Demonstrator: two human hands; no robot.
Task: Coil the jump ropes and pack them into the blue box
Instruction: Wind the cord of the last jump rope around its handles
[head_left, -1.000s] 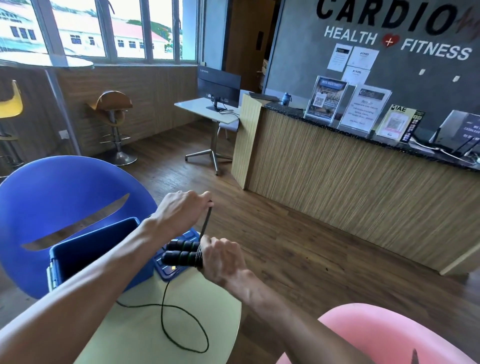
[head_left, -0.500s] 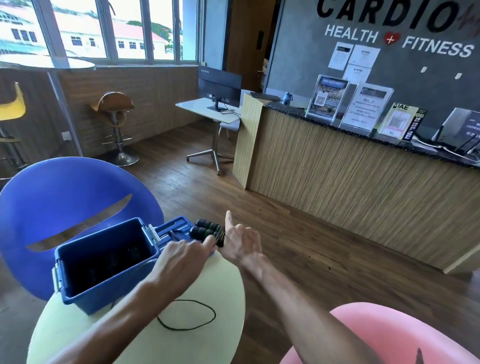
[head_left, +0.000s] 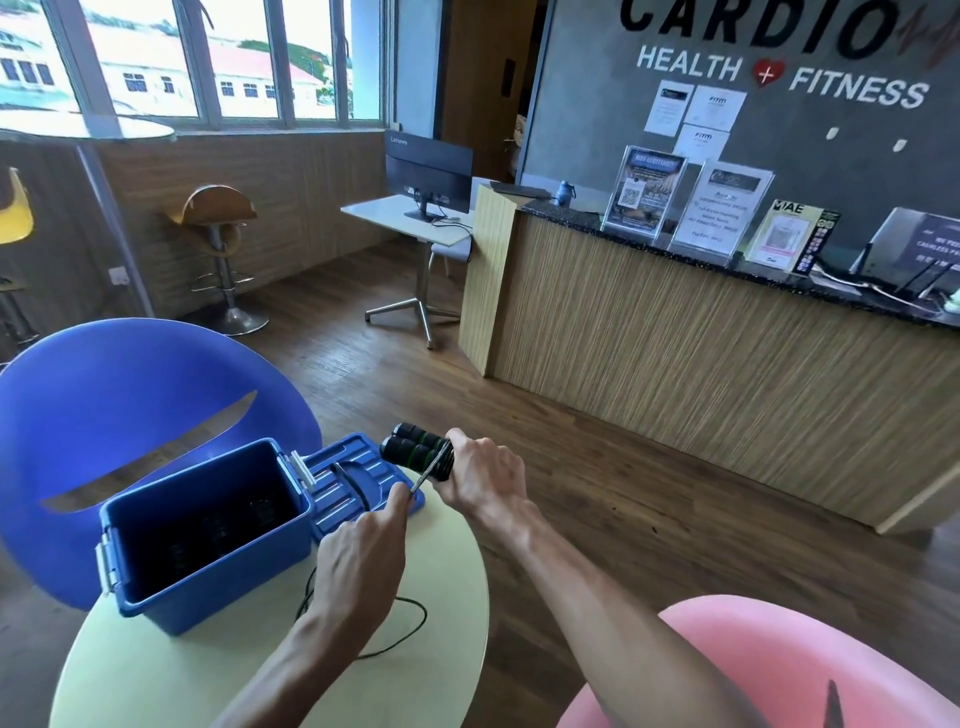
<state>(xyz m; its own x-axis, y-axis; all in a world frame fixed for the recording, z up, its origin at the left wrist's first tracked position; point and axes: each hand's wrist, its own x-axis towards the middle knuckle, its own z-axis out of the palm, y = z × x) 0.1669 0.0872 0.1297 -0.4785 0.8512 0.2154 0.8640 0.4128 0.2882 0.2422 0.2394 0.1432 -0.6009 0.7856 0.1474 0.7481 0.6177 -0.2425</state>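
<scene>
My right hand grips the two black foam handles of a jump rope, held side by side above the box lid. My left hand pinches the thin black cord just below the handles, pulling it taut. The loose rest of the rope trails in a loop on the table under my left forearm. The blue box stands open at the left, with dark coiled ropes faintly visible inside. Its blue lid lies flat beside it.
The box sits on a small round pale-green table. A blue chair stands behind the box and a pink chair at the lower right. A wooden reception counter runs along the right; wooden floor lies between.
My left hand moved from the raised cord down past the handles and now pinches the cord close to them. The loose loop on the table has grown shorter.
</scene>
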